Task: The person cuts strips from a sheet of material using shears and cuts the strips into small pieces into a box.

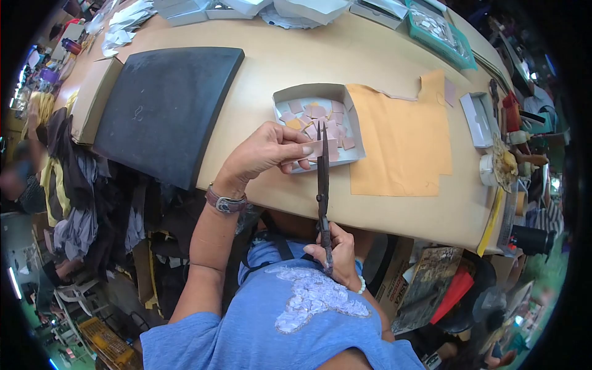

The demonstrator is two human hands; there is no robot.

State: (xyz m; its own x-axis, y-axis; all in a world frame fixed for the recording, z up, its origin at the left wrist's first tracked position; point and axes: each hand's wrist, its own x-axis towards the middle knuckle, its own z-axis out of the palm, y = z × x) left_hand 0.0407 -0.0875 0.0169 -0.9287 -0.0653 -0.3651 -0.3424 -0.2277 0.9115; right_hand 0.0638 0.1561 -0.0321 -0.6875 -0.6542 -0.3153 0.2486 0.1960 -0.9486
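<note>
My left hand (277, 148) pinches a small pink leather piece (324, 148) over the near edge of a shallow white box (356, 135). Inside that box lie many small cut pieces (317, 111), mostly pink with some orange. My right hand (337, 246) is wrapped round the handles of long dark scissors (322, 185). The scissor blades point away from me, slightly apart at the tips, and lie across the pink piece. To the right of the box, an orange-yellow leather sheet (398, 142) with an irregular cut edge lies flat on the table.
A large black slab (169, 111) rests on the table (271, 61) at the left, beside a cardboard box (95, 102). At the back stands a green basket (441, 34) of small pieces. A small white box (480, 119) and a yellow strip (491, 221) are at the right.
</note>
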